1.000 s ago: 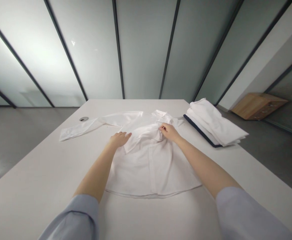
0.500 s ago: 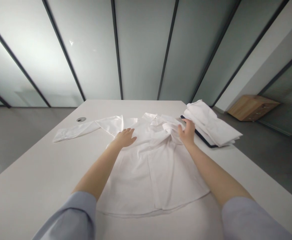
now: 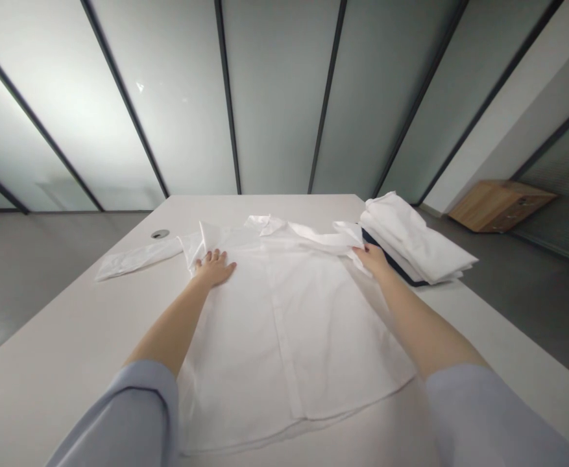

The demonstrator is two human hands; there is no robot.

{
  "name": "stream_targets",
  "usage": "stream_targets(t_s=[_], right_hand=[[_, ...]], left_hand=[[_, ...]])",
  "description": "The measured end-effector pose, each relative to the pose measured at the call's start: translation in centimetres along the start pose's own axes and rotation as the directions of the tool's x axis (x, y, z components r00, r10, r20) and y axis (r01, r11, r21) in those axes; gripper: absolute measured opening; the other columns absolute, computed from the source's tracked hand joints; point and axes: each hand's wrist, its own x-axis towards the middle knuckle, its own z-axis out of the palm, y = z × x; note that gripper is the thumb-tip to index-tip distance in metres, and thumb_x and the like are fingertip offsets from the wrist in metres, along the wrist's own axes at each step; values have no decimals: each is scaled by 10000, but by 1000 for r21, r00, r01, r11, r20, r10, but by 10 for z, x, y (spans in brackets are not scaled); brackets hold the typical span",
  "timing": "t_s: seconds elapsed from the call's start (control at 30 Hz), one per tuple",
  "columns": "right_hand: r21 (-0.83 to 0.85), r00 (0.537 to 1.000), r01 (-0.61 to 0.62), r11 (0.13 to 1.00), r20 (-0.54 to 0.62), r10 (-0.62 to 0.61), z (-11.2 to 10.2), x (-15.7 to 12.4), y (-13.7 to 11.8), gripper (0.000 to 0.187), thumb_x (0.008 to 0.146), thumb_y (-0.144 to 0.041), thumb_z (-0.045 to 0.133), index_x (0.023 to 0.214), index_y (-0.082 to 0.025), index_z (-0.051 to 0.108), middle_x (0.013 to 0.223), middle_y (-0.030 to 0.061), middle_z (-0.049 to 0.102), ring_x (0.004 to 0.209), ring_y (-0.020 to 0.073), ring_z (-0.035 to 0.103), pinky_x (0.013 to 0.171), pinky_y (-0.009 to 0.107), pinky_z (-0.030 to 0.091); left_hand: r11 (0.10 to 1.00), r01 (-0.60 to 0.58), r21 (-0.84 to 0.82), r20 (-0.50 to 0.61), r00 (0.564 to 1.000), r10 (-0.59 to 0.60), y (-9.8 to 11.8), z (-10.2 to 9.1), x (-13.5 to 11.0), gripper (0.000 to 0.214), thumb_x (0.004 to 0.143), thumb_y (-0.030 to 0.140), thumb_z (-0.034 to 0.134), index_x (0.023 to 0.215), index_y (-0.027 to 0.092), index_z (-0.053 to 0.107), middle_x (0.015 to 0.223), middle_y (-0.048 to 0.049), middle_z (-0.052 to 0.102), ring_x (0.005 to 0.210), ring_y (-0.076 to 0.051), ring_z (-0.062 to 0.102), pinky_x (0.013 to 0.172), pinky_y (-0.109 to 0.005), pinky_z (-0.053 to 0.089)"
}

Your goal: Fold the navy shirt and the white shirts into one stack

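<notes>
Pressing flat and open, the left grip (image 3: 213, 269) sits on the white shirt (image 3: 284, 337), hem nearest; the right grip (image 3: 372, 259) meets its far shoulder, closure unclear.

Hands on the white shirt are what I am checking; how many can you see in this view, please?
2: the left hand lies flat on the white shirt at its upper left; the right hand rests at its upper right, beside the folded white pile. Neither is hidden.
</notes>
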Motion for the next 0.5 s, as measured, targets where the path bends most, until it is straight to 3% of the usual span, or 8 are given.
stream_targets(t_s=[0.07,0.13,0.2,0.23,0.3,0.37,0.43,0.5], right_hand=[[74,990,-50,996,-128,60,-13,3,5,320,863,-232,487,1118,-107,636,1002,180,679,939,295,632,807,398,481],[48,947,-22,999,-320,36,-23,0,2,415,853,-195,446,1244,-113,557,1189,219,606,1109,329,555,923,446,428],[-18,891,128,992,-437,-123,-26,-8,-9,431,855,-198,428,1266,-116,529,1256,225,555,1177,335,497,992,453,382],[-56,870,238,970,-431,-239,-24,-14,-17,399,857,-207,426,1224,-118,555,1220,217,573,1156,326,507,996,442,383],[-95,842,465,880,-261,-473,-12,-28,-35,325,867,-222,421,1117,-135,611,1102,179,627,1074,291,550,978,411,407],[-102,791,606,788,-21,-611,7,-43,-51,314,878,-270,445,1106,-160,631,1103,145,641,1068,274,562,976,400,416],[-147,768,640,754,153,-622,28,-56,-60,389,887,-361,488,1218,-190,598,1253,136,595,1170,290,524,1010,426,395],[-224,811,579,784,256,-526,47,-63,-60,505,888,-459,508,1324,-204,534,1396,148,497,1283,335,443,1049,491,350]], left_hand=[[1000,15,3,-30,999,-15,-7,-3,-2,636,918,530,324,1451,185,369,1559,-169,257,1434,-367,206,1092,-632,233],[1000,16,22,-102,995,-14,-5,-6,-5,578,899,473,407,1407,197,429,1523,-172,326,1416,-362,251,1105,-611,232],[999,-22,47,-179,983,30,6,-8,-10,541,884,414,461,1385,210,456,1494,-163,373,1406,-337,281,1132,-560,216],[997,-58,54,-192,979,67,14,-7,-12,537,886,408,465,1390,220,453,1494,-154,377,1406,-325,284,1141,-540,207],[989,-142,39,-151,978,147,30,-5,-17,559,901,472,439,1415,253,429,1515,-132,356,1411,-321,279,1137,-541,203],[978,-208,-3,-67,976,207,43,-2,-21,644,889,602,406,1446,281,388,1552,-126,293,1427,-346,242,1118,-578,204],[966,-257,-36,-5,966,257,51,1,-25,773,833,718,409,1473,289,347,1580,-134,223,1442,-366,195,1109,-600,193],[957,-286,-43,36,957,288,54,1,-28,916,754,794,450,1497,280,300,1594,-148,160,1454,-376,147,1114,-608,168]])
